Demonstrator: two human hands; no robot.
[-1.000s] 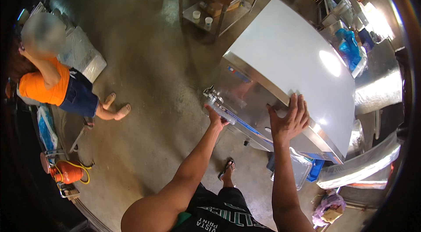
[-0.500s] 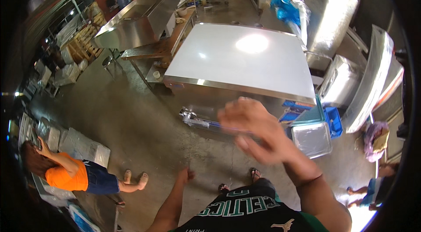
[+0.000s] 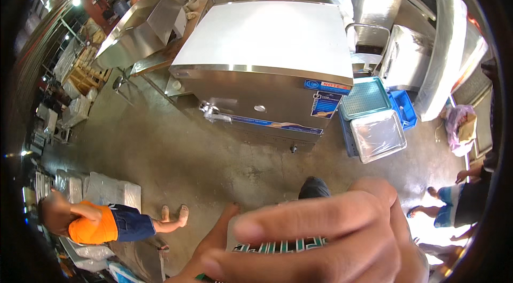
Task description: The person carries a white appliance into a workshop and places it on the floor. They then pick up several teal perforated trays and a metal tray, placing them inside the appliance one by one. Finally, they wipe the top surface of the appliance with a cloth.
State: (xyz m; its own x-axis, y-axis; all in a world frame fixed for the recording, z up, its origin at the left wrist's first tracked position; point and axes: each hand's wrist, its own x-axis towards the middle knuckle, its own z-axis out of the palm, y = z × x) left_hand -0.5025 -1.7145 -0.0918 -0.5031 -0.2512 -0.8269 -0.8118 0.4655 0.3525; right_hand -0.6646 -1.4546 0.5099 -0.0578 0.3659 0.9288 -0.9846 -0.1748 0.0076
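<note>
My right hand [image 3: 331,235] is raised very close in front of me, filling the lower middle. Its fingers point left and stand apart, with nothing between them. Partly behind it, low at my left side, is my left hand [image 3: 233,210]; its fingers are too small and covered to read. Ahead stands a stainless steel cabinet [image 3: 235,93] with a white top [image 3: 256,37]. Its front carries blue stickers and a metal latch handle [image 3: 215,113] at the left. Neither hand touches the cabinet.
Right of the cabinet are a wrapped metal tray [image 3: 378,136], a green tray [image 3: 366,98] and a blue crate [image 3: 404,109]. A person in orange [image 3: 96,224] stands at left, another person [image 3: 446,203] at right. A steel hood-like box [image 3: 136,29] rests on a bench.
My right hand has come back from before the cabinet to close in front of me. The view has shifted, so the cabinet front and trays show more fully.
</note>
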